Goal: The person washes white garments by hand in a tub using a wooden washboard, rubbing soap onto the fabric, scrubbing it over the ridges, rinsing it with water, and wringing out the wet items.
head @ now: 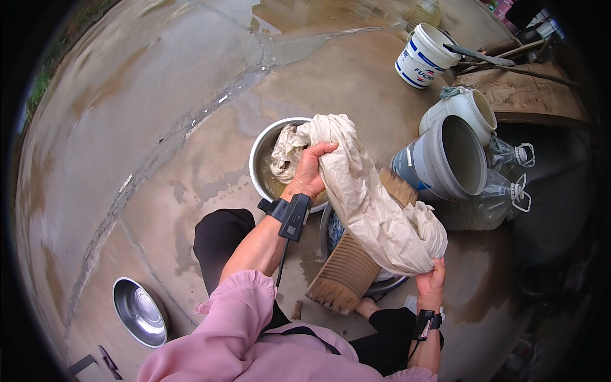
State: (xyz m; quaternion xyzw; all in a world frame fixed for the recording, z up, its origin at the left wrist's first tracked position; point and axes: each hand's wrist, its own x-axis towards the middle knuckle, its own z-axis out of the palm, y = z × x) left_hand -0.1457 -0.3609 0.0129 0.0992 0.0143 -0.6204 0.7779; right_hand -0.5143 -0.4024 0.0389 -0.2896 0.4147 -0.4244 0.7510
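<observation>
A long wet cream cloth (363, 200) stretches between my two hands, bunched and wrinkled. My left hand (311, 167) grips it near its upper end, above a metal basin (258, 162) of murky water where a dirtier part of cloth (286, 153) lies. At the lower right, my right hand (432, 277) clasps the other end. Beneath the cloth a ridged wooden washboard (341, 272) leans across a second metal basin (391, 285). That basin holds blue-and-white fabric (335, 231), mostly hidden by the board and cloth.
To the right stand a grey bucket (429, 162), a white plastic jug (434, 112) and clear plastic bottles (494, 200). Farther back is a white Fuchs bucket (422, 57) near wooden poles (506, 62). A shiny metal bowl (141, 310) rests on the cracked concrete floor (181, 258) at left.
</observation>
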